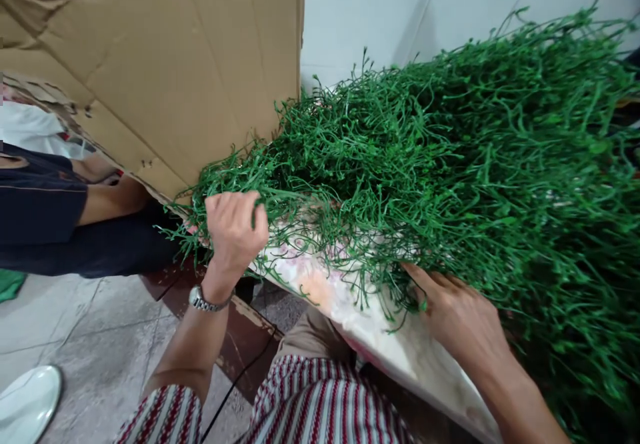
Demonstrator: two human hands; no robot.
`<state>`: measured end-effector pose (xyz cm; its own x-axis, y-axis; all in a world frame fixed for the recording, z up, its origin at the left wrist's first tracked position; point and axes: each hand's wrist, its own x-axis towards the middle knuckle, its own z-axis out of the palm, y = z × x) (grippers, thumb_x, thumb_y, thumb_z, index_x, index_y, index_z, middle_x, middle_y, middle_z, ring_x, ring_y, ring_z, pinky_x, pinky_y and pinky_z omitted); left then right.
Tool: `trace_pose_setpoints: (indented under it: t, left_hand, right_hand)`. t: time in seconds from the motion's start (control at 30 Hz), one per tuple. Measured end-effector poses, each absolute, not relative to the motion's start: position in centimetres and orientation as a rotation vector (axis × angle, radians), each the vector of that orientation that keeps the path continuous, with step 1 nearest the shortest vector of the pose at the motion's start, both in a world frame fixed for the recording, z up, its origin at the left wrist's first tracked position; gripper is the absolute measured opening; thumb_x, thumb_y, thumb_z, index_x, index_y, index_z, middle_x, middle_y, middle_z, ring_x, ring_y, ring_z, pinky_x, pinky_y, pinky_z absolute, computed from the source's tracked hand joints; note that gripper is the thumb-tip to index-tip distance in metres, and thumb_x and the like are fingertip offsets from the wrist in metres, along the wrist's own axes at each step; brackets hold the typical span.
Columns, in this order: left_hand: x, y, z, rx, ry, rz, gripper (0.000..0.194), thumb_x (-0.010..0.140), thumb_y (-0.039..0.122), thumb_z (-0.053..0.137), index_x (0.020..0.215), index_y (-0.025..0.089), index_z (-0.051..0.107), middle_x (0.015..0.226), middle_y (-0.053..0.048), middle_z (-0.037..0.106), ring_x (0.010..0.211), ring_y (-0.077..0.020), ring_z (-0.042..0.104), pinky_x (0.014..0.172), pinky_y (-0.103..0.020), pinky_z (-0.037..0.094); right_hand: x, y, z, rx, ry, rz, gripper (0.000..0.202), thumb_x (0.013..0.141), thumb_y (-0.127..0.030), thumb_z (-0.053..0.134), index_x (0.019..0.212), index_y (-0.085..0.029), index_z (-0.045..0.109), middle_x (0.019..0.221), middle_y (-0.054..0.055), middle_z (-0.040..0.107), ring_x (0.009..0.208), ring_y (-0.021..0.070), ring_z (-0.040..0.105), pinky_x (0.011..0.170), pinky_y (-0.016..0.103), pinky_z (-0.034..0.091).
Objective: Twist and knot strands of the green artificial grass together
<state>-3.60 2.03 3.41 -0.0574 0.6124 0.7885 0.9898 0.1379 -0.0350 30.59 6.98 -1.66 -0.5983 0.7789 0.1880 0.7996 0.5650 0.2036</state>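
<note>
A large heap of green artificial plant stems, thin and tangled with small budded tips, covers most of a pale flower-patterned table. My left hand, wearing a metal wristwatch, is closed around some stems at the heap's left end, close to the cardboard. At the near edge of the heap lies my right hand, its index finger stretched out over loose stems. Its other fingertips are partly hidden in the greenery, and a bit of green shows by the thumb.
A tall cardboard sheet stands upright at the left end of the table. Behind it sits another person in dark clothes. A brown wooden piece and a black cable are below, with a pale round object at lower left.
</note>
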Motion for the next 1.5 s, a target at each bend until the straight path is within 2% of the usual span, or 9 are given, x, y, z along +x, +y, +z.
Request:
trace_pose_setpoints:
  t: [0.2, 0.37, 0.57, 0.73, 0.83, 0.93, 1.1, 1.33, 1.5]
  left_hand:
    - [-8.7, 5.2, 5.5, -1.108, -2.182, -0.725, 0.023, 0.075, 0.012, 0.04, 0.091, 0.011, 0.057, 0.087, -0.016, 0.062, 0.091, -0.0298, 0.055, 0.081, -0.044, 0.035]
    - [-9.2, 7.5, 4.0, -1.281, -2.284, -0.528, 0.021, 0.075, 0.013, 0.041, 0.086, 0.01, 0.058, 0.095, -0.019, 0.06, 0.101, -0.0338, 0.052, 0.087, -0.049, 0.034]
    - [-8.4, 5.3, 4.8, -1.368, -2.218, -0.654, 0.033, 0.081, 0.018, 0.041, 0.11, 0.012, 0.054, 0.107, -0.015, 0.057, 0.107, -0.0296, 0.051, 0.09, -0.043, 0.037]
    - [-6.3, 1.8, 7.2, -1.317, -2.085, -0.71, 0.037, 0.085, 0.031, 0.044, 0.118, 0.017, 0.05, 0.121, -0.012, 0.051, 0.117, -0.0316, 0.042, 0.093, -0.054, 0.033]
    - [-4.3, -0.3, 7.3, -1.542, -1.977, -0.692, 0.029, 0.088, 0.032, 0.04, 0.11, 0.022, 0.055, 0.11, -0.008, 0.058, 0.109, -0.0268, 0.05, 0.089, -0.049, 0.037]
    - [-2.3, -1.9, 5.6, -2.068, -1.816, -0.545, 0.019, 0.084, 0.027, 0.048, 0.095, 0.02, 0.061, 0.092, -0.005, 0.064, 0.089, -0.021, 0.058, 0.079, -0.039, 0.042]
    - [0.6, -3.0, 0.2, -2.481, -1.74, -0.387, 0.024, 0.081, 0.026, 0.051, 0.101, 0.016, 0.06, 0.1, -0.01, 0.063, 0.094, -0.022, 0.055, 0.082, -0.038, 0.042]
    - [0.7, -3.0, -3.9, -2.083, -1.85, -0.902, 0.023, 0.082, 0.014, 0.044, 0.1, 0.013, 0.058, 0.096, -0.011, 0.062, 0.094, -0.0197, 0.054, 0.085, -0.034, 0.043]
    - [-0.5, -0.1, -3.2, -1.982, -2.004, -0.396, 0.039, 0.08, 0.022, 0.047, 0.117, 0.01, 0.052, 0.109, -0.015, 0.059, 0.097, -0.0276, 0.051, 0.082, -0.04, 0.038]
  right_hand:
    - [30.5, 7.2, -2.1, -1.289, -2.643, -0.526, 0.038, 0.079, -0.016, 0.052, 0.117, -0.024, 0.057, 0.081, 0.002, 0.069, 0.072, 0.0194, 0.064, 0.057, 0.026, 0.046]
    - [31.0, 6.8, -1.2, -1.214, -2.449, -0.534, 0.03, 0.08, -0.02, 0.052, 0.109, -0.024, 0.061, 0.08, -0.002, 0.069, 0.067, 0.0132, 0.064, 0.051, 0.021, 0.041]
    - [33.5, 6.8, 0.2, -1.363, -2.167, -0.8, 0.028, 0.078, -0.023, 0.053, 0.105, -0.022, 0.062, 0.08, -0.001, 0.069, 0.067, 0.0146, 0.064, 0.047, 0.022, 0.037]
    - [33.3, 5.4, 0.5, -1.359, -2.285, -0.439, 0.024, 0.083, -0.022, 0.048, 0.101, -0.02, 0.063, 0.085, -0.001, 0.07, 0.071, 0.0111, 0.065, 0.058, 0.018, 0.043]
    - [32.9, 4.7, 0.3, -1.423, -2.303, -0.374, 0.025, 0.085, -0.022, 0.047, 0.103, -0.018, 0.063, 0.088, 0.001, 0.07, 0.075, 0.0129, 0.065, 0.06, 0.019, 0.043]
    - [32.9, 4.4, 0.0, -1.484, -2.357, -0.351, 0.026, 0.086, -0.023, 0.047, 0.107, -0.018, 0.061, 0.093, 0.003, 0.069, 0.08, 0.0146, 0.065, 0.06, 0.019, 0.042]
    - [32.8, 4.4, -0.8, -1.424, -2.363, -0.352, 0.027, 0.085, -0.022, 0.049, 0.108, -0.019, 0.06, 0.091, 0.002, 0.07, 0.08, 0.0143, 0.065, 0.06, 0.02, 0.043]
    - [32.9, 4.4, -1.3, -1.384, -2.36, -0.342, 0.026, 0.084, -0.021, 0.049, 0.107, -0.017, 0.061, 0.092, 0.003, 0.069, 0.08, 0.0145, 0.066, 0.063, 0.02, 0.045]
    - [32.8, 4.6, -1.7, -1.338, -2.354, -0.407, 0.025, 0.083, -0.022, 0.051, 0.106, -0.017, 0.061, 0.09, 0.003, 0.07, 0.077, 0.015, 0.066, 0.061, 0.021, 0.045]
